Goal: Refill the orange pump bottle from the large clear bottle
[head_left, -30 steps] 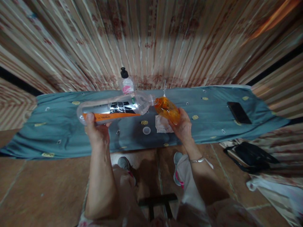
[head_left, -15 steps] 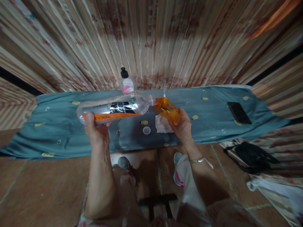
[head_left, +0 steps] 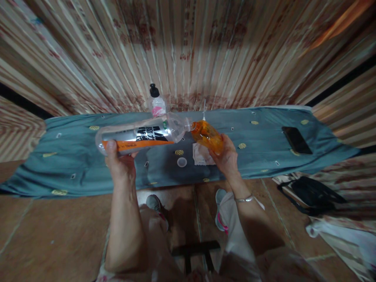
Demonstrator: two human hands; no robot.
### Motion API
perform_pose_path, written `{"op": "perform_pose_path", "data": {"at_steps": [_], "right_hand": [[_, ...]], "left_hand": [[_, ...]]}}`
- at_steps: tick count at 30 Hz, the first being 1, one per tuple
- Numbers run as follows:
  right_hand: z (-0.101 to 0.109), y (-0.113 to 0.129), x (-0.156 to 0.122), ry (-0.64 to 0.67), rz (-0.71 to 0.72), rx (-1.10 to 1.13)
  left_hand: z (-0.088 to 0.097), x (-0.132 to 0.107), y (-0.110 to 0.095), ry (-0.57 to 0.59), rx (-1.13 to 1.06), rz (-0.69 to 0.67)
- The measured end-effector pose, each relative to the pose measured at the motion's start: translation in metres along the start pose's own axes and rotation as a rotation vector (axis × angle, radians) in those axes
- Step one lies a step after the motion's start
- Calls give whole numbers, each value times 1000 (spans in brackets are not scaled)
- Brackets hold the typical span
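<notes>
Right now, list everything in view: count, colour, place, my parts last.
Tablecloth: one, blue-green, centre
Large bottle: one, clear, silver label, in left hand
Small bottle: one, orange, in right hand
Black-capped bottle: one, clear, pink label, far edge
Disc: one, whitish, on tablecloth
Folded square: one, pale, beside right hand
Stick: one, white, behind small bottle
Phone: one, black, right side
Curtain: count unclear, beige, background
Fabric: one, orange, upper right
Bag: one, black, lower right
Floor: one, brown, below
Bracelet: one, silver, below right hand
Shoes: two, grey-pink, on floor
Left hand, right hand: two, bare, around bottles
</notes>
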State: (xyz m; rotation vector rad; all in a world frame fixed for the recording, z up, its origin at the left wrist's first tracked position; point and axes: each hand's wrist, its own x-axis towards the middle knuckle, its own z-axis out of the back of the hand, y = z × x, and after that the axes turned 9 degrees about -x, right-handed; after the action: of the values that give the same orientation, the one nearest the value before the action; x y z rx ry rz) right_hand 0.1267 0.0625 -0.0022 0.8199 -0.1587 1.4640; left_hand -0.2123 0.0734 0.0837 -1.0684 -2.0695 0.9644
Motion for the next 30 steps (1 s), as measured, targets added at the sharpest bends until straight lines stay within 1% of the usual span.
{"op": "perform_pose_path", "data": {"at_steps": [7,12,16,18,24,30], "right_hand": [[2,2,1,0,-14,4],[3,3,2,11,-17,3],[3,3,2,12,-13,10],[2,2,2,7,-16,9],[1,2,1,3,-26,19],[2,3,1,3,-15,2]], "left_hand": [[-2,-1,0,-42,-21,11],[0,0,1,-24,-27,2],[2,1,0,27,-1,-14],[2,1,0,34,2,-10],[3,1,1,15,-12,-20],[-4,-2,-1,-45,-24,-4]]}}
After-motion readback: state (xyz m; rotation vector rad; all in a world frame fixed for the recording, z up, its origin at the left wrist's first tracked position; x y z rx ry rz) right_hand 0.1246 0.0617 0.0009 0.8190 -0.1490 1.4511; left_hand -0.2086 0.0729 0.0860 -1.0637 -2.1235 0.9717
